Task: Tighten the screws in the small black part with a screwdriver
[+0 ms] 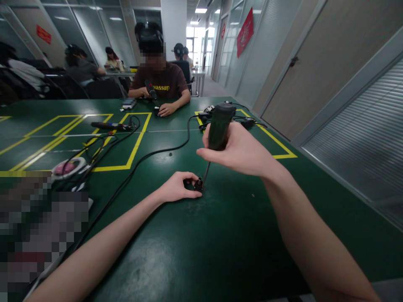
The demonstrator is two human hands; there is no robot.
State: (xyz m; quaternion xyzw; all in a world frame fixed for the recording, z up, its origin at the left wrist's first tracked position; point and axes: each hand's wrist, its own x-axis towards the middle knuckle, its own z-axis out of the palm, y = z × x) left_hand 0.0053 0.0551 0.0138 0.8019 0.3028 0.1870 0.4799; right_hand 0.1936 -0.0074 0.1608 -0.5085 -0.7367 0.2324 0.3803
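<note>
My right hand (pixel 231 144) is closed round the dark handle of an electric screwdriver (pixel 219 126), held nearly upright. Its thin metal shaft slants down and left to a small black part (pixel 198 184) on the green table. A short metallic, ring-like piece stands up from the top of that part. My left hand (pixel 180 187) pinches the part between thumb and fingers from the left, resting on the tabletop. The shaft's tip meets or lies just beside the part's right side; I cannot tell which.
A black cable (pixel 151 154) crosses the green table (pixel 226 235). A roll of tape (pixel 68 167) and another dark tool (pixel 110 126) lie left. Black devices (pixel 208 115) sit at the back right inside yellow tape lines. Across the table, a person (pixel 160 77) holds a similar tool.
</note>
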